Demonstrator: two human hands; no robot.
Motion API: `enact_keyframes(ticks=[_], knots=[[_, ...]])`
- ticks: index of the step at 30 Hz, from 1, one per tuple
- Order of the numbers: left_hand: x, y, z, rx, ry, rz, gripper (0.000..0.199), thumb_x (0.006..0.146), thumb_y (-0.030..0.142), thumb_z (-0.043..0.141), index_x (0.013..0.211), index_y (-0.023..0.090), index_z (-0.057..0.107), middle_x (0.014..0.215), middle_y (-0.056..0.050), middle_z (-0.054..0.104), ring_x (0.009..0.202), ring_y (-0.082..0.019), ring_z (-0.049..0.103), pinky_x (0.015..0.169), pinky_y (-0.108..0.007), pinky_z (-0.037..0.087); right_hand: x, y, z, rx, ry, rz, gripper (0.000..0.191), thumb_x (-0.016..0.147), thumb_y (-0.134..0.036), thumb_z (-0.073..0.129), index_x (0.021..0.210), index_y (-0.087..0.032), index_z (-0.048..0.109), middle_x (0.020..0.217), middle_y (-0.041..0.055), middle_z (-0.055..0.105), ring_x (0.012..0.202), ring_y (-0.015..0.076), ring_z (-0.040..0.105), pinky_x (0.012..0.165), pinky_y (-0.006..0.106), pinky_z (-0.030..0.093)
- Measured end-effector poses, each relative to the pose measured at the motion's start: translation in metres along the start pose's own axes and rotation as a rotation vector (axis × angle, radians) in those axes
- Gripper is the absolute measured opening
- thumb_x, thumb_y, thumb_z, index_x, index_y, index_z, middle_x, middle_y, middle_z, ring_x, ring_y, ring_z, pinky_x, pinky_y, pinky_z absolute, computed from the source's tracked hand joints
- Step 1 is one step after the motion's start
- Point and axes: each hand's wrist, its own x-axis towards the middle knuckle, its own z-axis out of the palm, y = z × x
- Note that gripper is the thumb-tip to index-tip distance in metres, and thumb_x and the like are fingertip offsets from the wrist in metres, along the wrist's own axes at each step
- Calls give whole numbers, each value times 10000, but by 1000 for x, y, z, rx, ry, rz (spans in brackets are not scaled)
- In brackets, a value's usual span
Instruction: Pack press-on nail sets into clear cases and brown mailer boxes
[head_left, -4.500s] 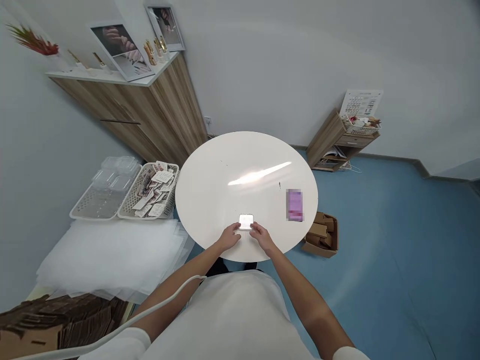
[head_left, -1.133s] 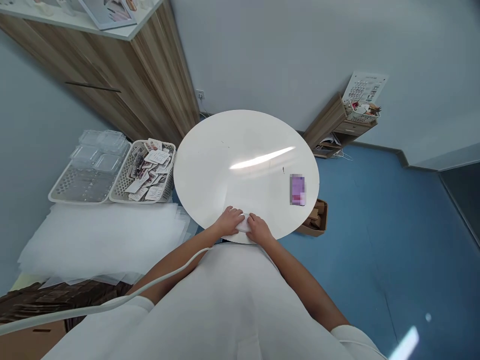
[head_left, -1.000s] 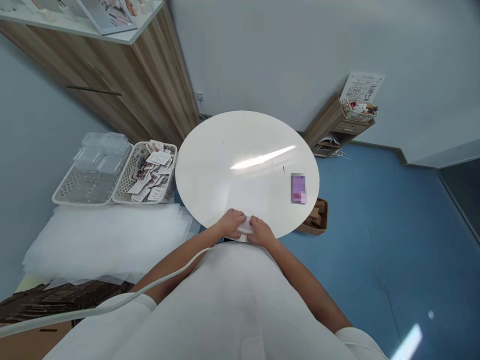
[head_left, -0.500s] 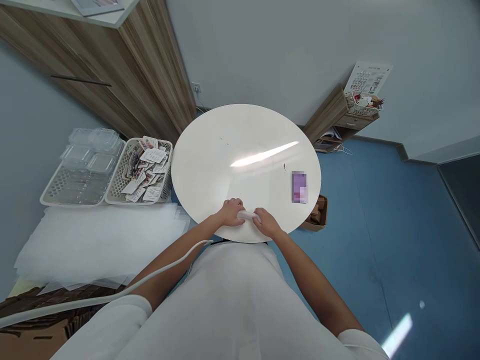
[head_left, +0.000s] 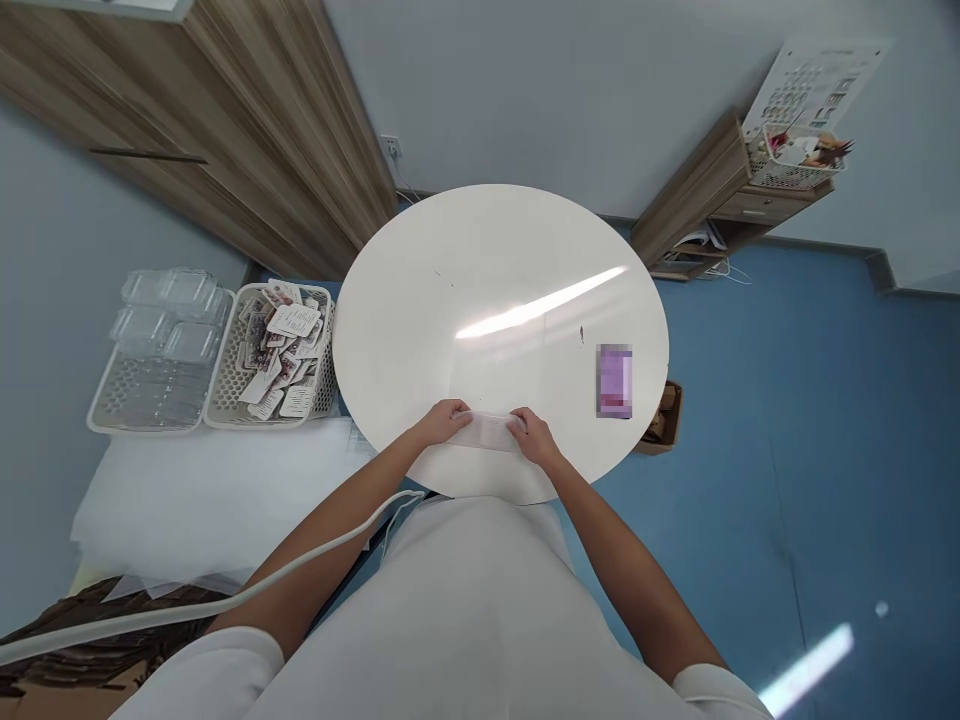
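Near the front edge of the round white table, a thin translucent white sheet is stretched between my hands. My left hand pinches its left end, fingers closed. At the right end, my right hand grips the sheet between thumb and fingers. A blurred purple item lies on the table to the right, apart from both hands.
Left of the table stand a white basket of printed cards and another with clear plastic boxes. White sheets lie below them. A white cable crosses my left arm. A cardboard box sits on the floor at right.
My hands have moved a little apart, and the narrow white thing between them now shows as a wider, flatter sheet. The camera view has shifted slightly.
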Motion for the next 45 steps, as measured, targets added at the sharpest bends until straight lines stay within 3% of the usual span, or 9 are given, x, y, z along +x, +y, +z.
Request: enact_keyframes(ticks=[6,9,12,16,19,26,32,38,45], knots=[[-3,-2,2,70,72,-96,249,767,391,439,815,193,583,839,-25,629,772,-182,561,651,-281,428,16,8,-11,-106,91,12,238,812,-261,409,1004,-208,539,1014,56,570,926,170,530,780,304,425],[-9,1,7,178,210,-115,267,765,364,474,956,196,552,967,-50,605,865,-202,551,726,-307,431,11,14,-19,-273,225,-15,268,812,-212,396,1048,-200,522,1054,93,544,971,218,500,810,367,398],[-17,6,12,319,346,-15,302,789,330,460,1055,195,508,1089,-80,547,1017,-232,490,851,-359,385,2,13,-26,-416,363,-121,306,805,-174,400,1094,-192,495,1196,130,456,1143,285,371,921,470,285],[-26,14,18,446,252,201,334,792,371,464,1086,217,504,1177,-85,509,1119,-256,421,938,-411,295,-7,3,-21,-516,149,-360,312,777,-227,494,1087,-197,488,1263,128,423,1205,285,324,973,477,228],[-26,16,24,519,131,336,517,704,416,572,1162,209,452,1259,-93,457,1157,-265,390,969,-412,253,-7,-2,-7,-646,-32,-470,500,659,-248,651,1117,-191,458,1335,142,359,1254,305,266,989,489,209],[-27,15,33,592,139,327,551,659,322,598,1166,194,423,1208,-97,492,1103,-255,438,918,-404,294,-7,0,10,-761,-5,-408,485,665,-146,594,1121,-182,434,1297,145,411,1174,258,403,919,406,330],[-45,2,35,620,88,399,547,644,328,615,1144,208,427,1180,-87,499,1082,-250,448,909,-383,311,-35,3,28,-791,8,-391,490,650,-244,640,1090,-176,436,1284,155,421,1147,269,431,904,414,343],[-63,-4,48,644,49,417,550,620,309,634,1121,198,436,1141,-94,510,1044,-256,467,891,-387,324,-61,14,49,-798,66,-371,429,671,-191,605,1071,-161,452,1274,166,433,1118,270,453,886,410,366],[-82,-11,52,541,22,458,537,658,391,592,1145,203,467,1158,-85,529,1047,-256,475,895,-380,337,-79,28,40,-624,-58,-383,520,734,-312,553,1206,-153,404,1192,118,526,1065,235,510,887,376,388]])
